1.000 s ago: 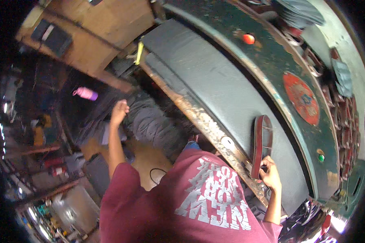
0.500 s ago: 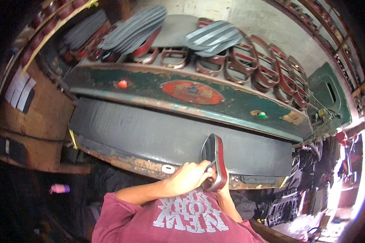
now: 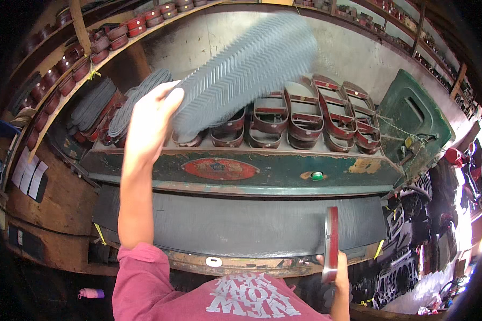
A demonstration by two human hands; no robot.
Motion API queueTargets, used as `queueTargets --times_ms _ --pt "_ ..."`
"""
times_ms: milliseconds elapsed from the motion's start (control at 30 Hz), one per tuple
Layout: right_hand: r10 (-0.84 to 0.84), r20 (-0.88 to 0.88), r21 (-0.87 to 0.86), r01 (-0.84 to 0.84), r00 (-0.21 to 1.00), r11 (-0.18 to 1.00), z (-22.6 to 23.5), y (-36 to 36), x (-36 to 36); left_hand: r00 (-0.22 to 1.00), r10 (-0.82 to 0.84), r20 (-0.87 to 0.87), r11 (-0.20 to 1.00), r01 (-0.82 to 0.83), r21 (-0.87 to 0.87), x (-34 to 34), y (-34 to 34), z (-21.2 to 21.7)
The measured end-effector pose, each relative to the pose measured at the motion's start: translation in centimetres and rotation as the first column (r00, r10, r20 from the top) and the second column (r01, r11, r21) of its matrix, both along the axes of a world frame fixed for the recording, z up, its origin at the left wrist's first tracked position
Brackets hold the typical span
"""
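Observation:
My left hand (image 3: 151, 115) is raised over the green machine, its thumb and fingers closed on the near end of a grey shoe sole (image 3: 241, 72). The sole has a zigzag tread and is blurred at its far end; whether it is a single piece cannot be told. Low on the right, my right hand (image 3: 341, 270) grips a red-sided, sole-shaped cutting die (image 3: 332, 243), held on edge above the front of the dark cutting pad (image 3: 225, 222). Some of the right fingers are hidden behind the die.
Several red cutting dies (image 3: 305, 115) stand on the green machine's ledge (image 3: 284, 167), with stacked grey soles (image 3: 93, 104) at its left. A green button (image 3: 317, 175) sits on the front. Shelves of dies (image 3: 128, 32) line the wall. A pink bottle (image 3: 91, 293) lies low left.
My left hand has left the die and risen up and left, now holding a grey sole. My right hand has carried the die to the right. The view has tilted upward.

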State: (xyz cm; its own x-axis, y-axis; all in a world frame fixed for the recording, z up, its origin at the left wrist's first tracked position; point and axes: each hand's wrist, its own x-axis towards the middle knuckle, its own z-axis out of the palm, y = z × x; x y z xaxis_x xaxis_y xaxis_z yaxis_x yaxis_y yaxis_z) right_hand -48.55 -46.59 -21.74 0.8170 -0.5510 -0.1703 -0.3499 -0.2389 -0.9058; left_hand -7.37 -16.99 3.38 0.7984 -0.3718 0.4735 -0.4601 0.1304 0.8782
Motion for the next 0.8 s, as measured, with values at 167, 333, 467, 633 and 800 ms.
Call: queueTargets --times_ms 167,333,467,633,800 --pt "-0.222 -0.076 -0.016 0.222 0.972 0.975 -5.0 -0.7 2.7 0.970 0.226 -0.091 0.849 -0.150 0.507 8.1 -2.4 -2.6" --pt "-0.116 -0.136 -0.338 0.064 0.984 0.939 -7.2 -0.1 4.3 0.956 0.288 0.057 0.639 -0.236 0.732 9.0 -2.7 -4.7" --pt "-0.011 -0.309 -0.384 -0.114 0.951 0.916 -9.5 0.8 5.6 0.843 0.127 -0.522 0.850 0.179 0.496 8.8 -2.8 -4.1" --pt "0.103 -0.431 -0.308 -0.253 0.897 0.917 -11.1 1.0 7.0 0.806 -0.044 -0.591 0.973 0.169 0.158 7.9 -3.0 -2.0" --pt "0.021 -0.292 -0.574 -0.192 0.956 0.796 -6.6 2.2 6.2 0.882 -0.187 -0.433 0.963 0.076 -0.260 0.6 1.1 -1.5"
